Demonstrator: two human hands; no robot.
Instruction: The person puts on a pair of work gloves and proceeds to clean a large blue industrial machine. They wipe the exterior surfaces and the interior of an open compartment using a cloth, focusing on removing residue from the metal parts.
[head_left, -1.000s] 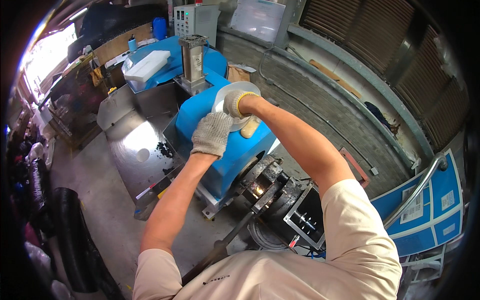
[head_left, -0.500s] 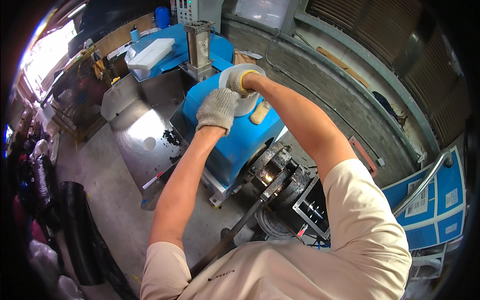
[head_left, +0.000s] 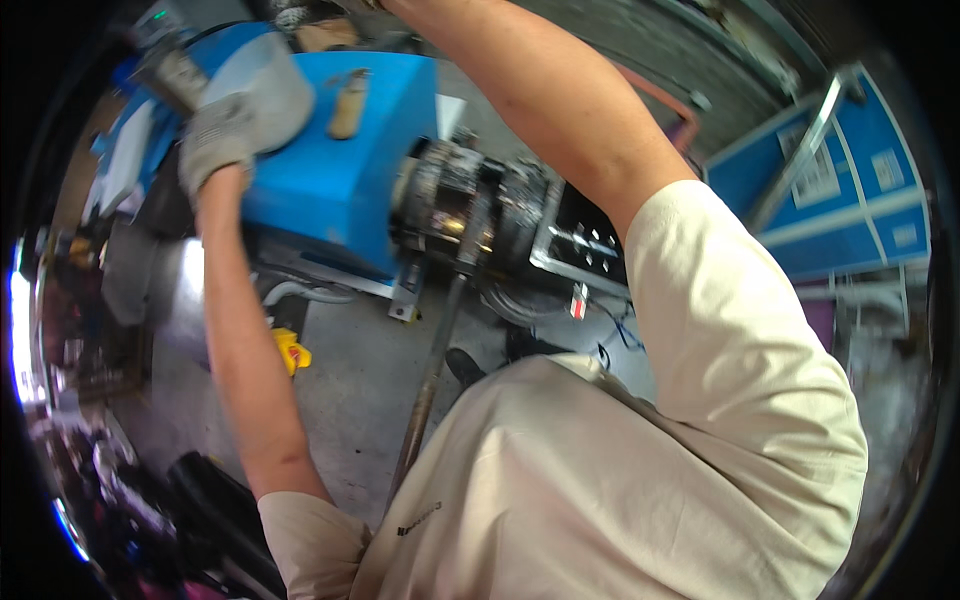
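metal sheet: pale grey curved piece, top left of view, lying against the top edge of the blue machine housing; motion-blurred, so prob. sheet metal, can't be sure.
left hand: grey knit glove, fingers wrapped on the sheet's lower-left edge, gripping it.
right hand: out of frame past the top edge; only the bare forearm shows, reaching up over the machine. Grip state can't be told.
progress: judged from this view, sheet is up at the machine and under hand control, not set down or let go; seating/forming it looks like what's left.
wooden handle: tan tool handle lying on top of the housing, just right of the sheet, untouched.
chuck: dark steel round head on the housing's right end, long metal rod running down from it.
floor: grey concrete, small yellow object under the machine.
backdrop: blue panels at right.
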